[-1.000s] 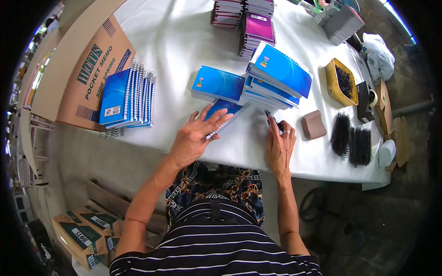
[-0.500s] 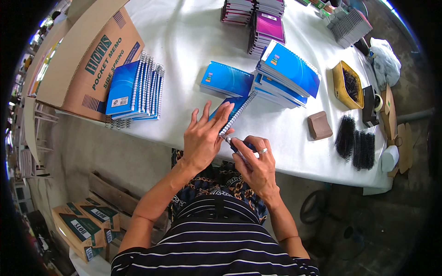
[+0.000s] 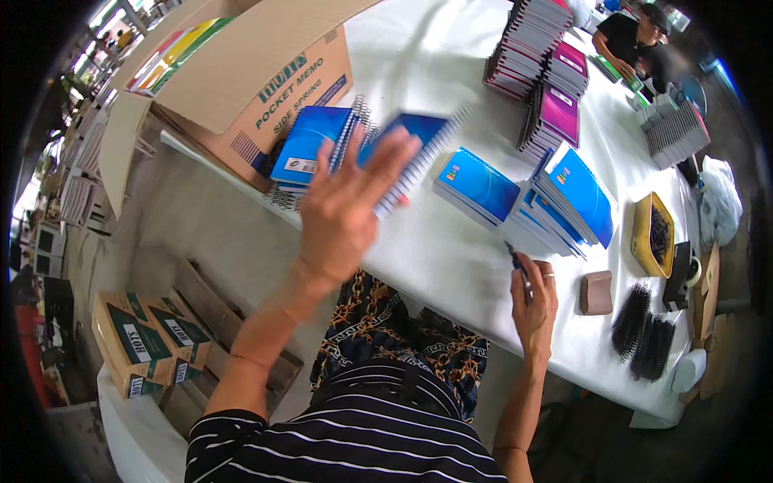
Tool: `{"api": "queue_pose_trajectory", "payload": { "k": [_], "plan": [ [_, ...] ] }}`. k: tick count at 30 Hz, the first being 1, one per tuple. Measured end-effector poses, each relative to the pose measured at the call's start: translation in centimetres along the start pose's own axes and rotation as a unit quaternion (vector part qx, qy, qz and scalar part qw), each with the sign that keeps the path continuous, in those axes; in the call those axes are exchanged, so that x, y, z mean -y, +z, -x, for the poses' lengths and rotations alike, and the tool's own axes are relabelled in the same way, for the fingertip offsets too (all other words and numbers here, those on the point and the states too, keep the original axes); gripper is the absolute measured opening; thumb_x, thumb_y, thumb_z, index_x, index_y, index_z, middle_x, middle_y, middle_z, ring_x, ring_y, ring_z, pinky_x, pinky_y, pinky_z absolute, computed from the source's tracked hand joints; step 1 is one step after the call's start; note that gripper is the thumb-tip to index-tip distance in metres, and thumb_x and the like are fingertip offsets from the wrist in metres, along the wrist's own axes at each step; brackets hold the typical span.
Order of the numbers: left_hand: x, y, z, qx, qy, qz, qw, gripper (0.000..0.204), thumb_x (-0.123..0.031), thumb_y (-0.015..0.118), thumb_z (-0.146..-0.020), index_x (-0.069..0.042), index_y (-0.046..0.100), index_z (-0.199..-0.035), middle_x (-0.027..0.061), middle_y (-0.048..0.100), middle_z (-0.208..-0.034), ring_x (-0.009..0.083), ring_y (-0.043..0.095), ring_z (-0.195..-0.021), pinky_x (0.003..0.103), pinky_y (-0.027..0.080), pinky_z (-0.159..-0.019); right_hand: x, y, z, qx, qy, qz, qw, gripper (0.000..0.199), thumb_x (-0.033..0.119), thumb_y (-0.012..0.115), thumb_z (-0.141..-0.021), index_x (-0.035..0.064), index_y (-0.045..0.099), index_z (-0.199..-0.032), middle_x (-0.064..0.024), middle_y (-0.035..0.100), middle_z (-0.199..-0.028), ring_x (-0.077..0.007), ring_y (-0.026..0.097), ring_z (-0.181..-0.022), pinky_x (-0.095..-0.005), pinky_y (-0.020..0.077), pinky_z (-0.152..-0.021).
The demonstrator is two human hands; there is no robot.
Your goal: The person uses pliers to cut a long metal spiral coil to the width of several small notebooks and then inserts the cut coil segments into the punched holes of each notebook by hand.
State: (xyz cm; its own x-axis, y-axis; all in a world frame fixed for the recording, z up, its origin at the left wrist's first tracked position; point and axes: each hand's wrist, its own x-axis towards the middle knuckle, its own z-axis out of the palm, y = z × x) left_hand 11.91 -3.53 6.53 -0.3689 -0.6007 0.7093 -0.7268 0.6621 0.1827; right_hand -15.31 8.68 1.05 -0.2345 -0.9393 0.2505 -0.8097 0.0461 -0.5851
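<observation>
We saw the blue spiral notebook [image 3: 424, 125] in the left hand [image 3: 342, 213], whose fingers were spread partly open across the cover; blur kept us from telling how firm the hold was. The notebook was close beside the coil-bound stack [image 3: 312, 143] at its nine o'clock. We judged that a loose hold might let the notebook slip, and that its coil could snag the stack's projecting coils and bend them. That stack was near the edge of the bench [image 3: 455, 262], so a sideways knock risked sending some over.

The right hand [image 3: 535, 306], at the left hand's four o'clock, had its fingers curled around small dark pliers [image 3: 516, 258]. Their tips pointed toward the blue pads [image 3: 479, 187]; a careless sweep could scratch a cover. At those pads' three o'clock, the uneven, leaning pile [image 3: 578, 193] might slide if bumped.
</observation>
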Motion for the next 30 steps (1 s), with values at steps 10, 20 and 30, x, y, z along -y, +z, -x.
{"api": "queue_pose_trajectory", "payload": {
  "k": [10,20,30],
  "plan": [
    [9.8,-1.7,-1.5,0.100,-0.052,0.575,0.811,0.069,-0.044,0.067,-0.085,-0.007,0.051,-0.140,0.0174,0.049,-0.145,0.0269,0.042,-0.138,0.042,0.029,-0.116,4.8,5.3,-5.3,-0.008,-0.096,-0.411,0.907,0.082,0.012,0.085,-0.072,0.0053,0.044,-0.142,-0.0150,0.039,-0.150,-0.0271,0.039,-0.137,-0.0442,0.0363,-0.111],
    [13.6,-1.7,-2.9,0.056,-0.355,0.592,0.721,0.069,-0.037,0.056,-0.099,0.004,0.031,-0.149,0.0161,0.039,-0.150,0.0211,0.040,-0.136,0.032,0.032,-0.114,18.5,11.6,-14.4,-0.135,-0.455,-0.200,0.857,0.031,0.000,0.062,-0.079,0.0041,0.068,-0.108,-0.0109,0.066,-0.119,-0.0276,0.059,-0.115,-0.0419,0.0448,-0.100],
    [17.3,0.0,0.8,0.152,-0.359,0.319,0.864,0.050,-0.010,0.056,-0.098,0.003,0.043,-0.144,0.0127,0.052,-0.143,0.0136,0.053,-0.120,0.027,0.041,-0.101,8.4,10.3,-12.2,-0.008,-0.249,-0.069,0.966,0.030,0.018,0.073,-0.084,0.0085,0.070,-0.112,-0.0119,0.066,-0.118,-0.0305,0.059,-0.110,-0.0412,0.0457,-0.094]
  ]
}}
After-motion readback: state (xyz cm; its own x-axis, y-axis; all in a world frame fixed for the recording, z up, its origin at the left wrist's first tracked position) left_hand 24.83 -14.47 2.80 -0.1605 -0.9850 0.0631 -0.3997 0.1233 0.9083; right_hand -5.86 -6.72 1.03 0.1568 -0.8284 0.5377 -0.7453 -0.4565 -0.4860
